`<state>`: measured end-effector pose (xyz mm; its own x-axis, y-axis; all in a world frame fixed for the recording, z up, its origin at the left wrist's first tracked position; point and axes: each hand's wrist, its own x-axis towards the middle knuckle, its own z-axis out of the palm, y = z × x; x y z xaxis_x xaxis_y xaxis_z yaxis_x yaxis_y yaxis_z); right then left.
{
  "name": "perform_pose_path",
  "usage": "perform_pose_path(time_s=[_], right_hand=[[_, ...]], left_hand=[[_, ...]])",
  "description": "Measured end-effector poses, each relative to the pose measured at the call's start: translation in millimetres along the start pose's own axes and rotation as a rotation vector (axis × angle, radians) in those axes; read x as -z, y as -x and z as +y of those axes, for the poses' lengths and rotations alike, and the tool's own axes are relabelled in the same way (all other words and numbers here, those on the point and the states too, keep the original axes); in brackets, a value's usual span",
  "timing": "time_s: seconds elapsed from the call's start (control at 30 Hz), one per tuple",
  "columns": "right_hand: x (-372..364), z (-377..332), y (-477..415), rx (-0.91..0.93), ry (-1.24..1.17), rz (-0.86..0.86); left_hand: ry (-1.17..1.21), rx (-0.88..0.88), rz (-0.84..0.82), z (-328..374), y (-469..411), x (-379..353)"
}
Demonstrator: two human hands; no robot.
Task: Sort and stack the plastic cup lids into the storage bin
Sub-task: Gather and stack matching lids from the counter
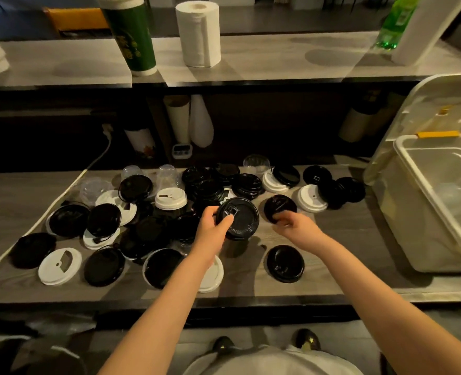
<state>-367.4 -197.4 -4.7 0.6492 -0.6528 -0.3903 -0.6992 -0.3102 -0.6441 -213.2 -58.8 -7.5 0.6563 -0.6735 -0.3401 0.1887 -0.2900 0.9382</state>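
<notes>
Lids cover the middle of the grey table (332, 239), mostly black ones, with several white and a few clear ones toward the far left; they overlap too much for me to count them. The black lid (241, 219) in my left hand (213, 226) is tilted up, its top face with the square sip opening turned toward me, and it seems to sit on another lid beneath it. My left fingers are curled around its left edge, thumb on top. My right hand (295, 226) is half closed, fingertips pinching the near edge of a second black lid (279, 207), which stands tilted just right of the first. One more black lid (285, 263) lies flat and alone, nearer me. The storage bin (424, 212) stands at the right end of the table, cover raised, with something pale inside that I cannot make out.
</notes>
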Motion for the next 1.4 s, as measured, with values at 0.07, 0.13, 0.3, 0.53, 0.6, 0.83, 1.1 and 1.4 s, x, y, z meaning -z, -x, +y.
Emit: perform_pose_path(time_s=[0.07, 0.13, 0.3, 0.53, 0.6, 0.83, 1.1, 1.4], right_hand=[[-0.2, 26.4, 4.7, -0.055, 0.183, -0.072], [-6.2, 46.6, 12.7, -0.05, 0.249, -0.177], [-31.8, 61.3, 24.8, 0.14, 0.728, -0.236], [-20.4, 72.3, 12.6, 0.185, 0.447, -0.176], [-10.3, 67.5, 9.8, 0.17, 0.175, -0.102], [43.7, 31.3, 10.7, 0.21, -0.455, 0.098], [101.0, 9.0, 12.2, 0.486, -0.283, 0.14], [143.4, 28.3, 11.4, 0.546, -0.062, -0.003]], left_hand=[[0.019, 0.014, 0.02, -2.8, 0.1, -5.6], [0.045, 0.02, 0.037, -3.9, 1.5, -9.9], [0.059, 0.038, 0.083, -5.5, 5.9, -20.5], [0.067, 0.079, 0.152, -9.3, 7.8, -32.6], [0.04, 0.079, 0.178, -7.6, 6.6, -36.1], [0.055, 0.019, 0.175, 13.3, 3.9, -69.5], [0.3, -0.046, 0.043, 65.5, 14.4, -125.6], [0.243, -0.122, -0.16, 74.9, 19.6, -156.2]])
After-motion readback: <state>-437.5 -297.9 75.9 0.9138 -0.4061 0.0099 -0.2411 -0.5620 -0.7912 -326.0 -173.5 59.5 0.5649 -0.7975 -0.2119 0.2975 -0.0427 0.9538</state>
